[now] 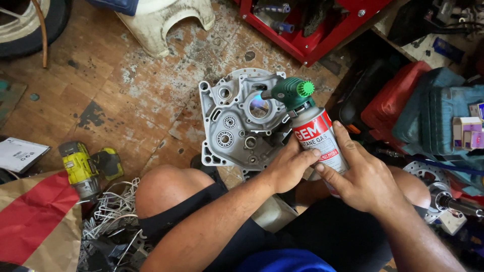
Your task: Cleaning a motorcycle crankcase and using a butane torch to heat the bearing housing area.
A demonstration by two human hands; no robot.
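Far left on floor a yellow cordless drill [84, 168] lies idle, well apart. Centre: grey engine case half [241, 123] flat on the wood floor, blue flame in its big bearing bore. Left hand [288, 166] & right hand [360, 181] both wrapped tight round red/white gas canister [318, 140], green torch head [293, 92] at the case's right edge. Best circle the flame round the bore, even heat, fingers low on the can

item one: i see a gas canister [318, 143], silver cylinder with a red and white label [315, 136], gripped in both of the person's hands. item two: white printed sheet [20, 153] at far left. item three: small purple and cream box [469, 132] at far right.
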